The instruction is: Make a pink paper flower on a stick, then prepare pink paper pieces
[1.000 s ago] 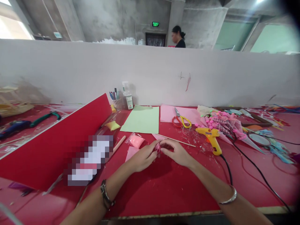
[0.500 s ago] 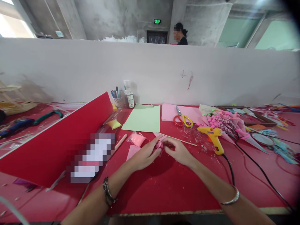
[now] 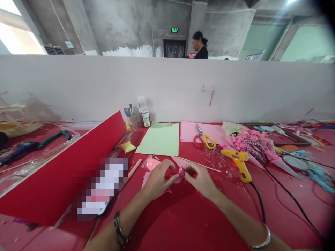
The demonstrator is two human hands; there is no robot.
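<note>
several pens (image 3: 129,111) in cup (image 3: 133,121), pink lump (image 3: 153,164) in bag (image 3: 147,161), left hand (image 3: 158,179), right hand (image 3: 202,178), grip clamped on pink curl (image 3: 181,171)

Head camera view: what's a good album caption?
A curled pink piece between left hand and right hand, with a yellow glue gun nearby.

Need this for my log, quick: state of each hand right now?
Left hand: closed, holding the curled pink strip.
Right hand: curled in at the strip's edge; whether it grips cannot be told.
</note>
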